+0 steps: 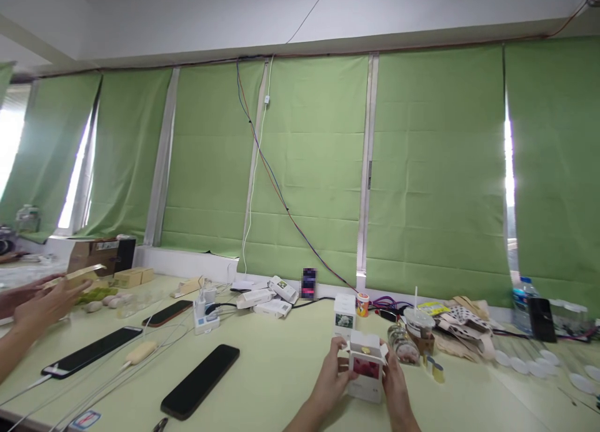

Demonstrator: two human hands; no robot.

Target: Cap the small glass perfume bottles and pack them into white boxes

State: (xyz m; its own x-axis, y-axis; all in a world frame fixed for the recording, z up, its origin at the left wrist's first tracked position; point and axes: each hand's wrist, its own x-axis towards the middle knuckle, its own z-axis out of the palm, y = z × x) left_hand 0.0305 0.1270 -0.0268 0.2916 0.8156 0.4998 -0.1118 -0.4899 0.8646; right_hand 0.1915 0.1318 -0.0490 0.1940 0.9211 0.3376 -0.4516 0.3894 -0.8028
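Between my two hands is a small white cardboard box (365, 388) with a red picture on its front. Its top flaps stand up, and a gold-coloured spot shows near the top. My left hand (334, 374) grips the box's left side, thumb across the front. On the other side, the fingers of my right hand (395, 382) are closed against the box's right edge. Just behind stands a second white box (344, 313) with a white flower picture. To the right of my hands lie a clear jar (404, 343) on its side and small gold rolls (435, 371).
Phones (200, 382) and cables lie to the left, near a power strip (206, 319). White boxes (267, 301) are piled at the back. A drink cup (419, 322), crumpled cloth and a water bottle (525, 304) stand right. At far left, another person's hands (51, 301) hold something.
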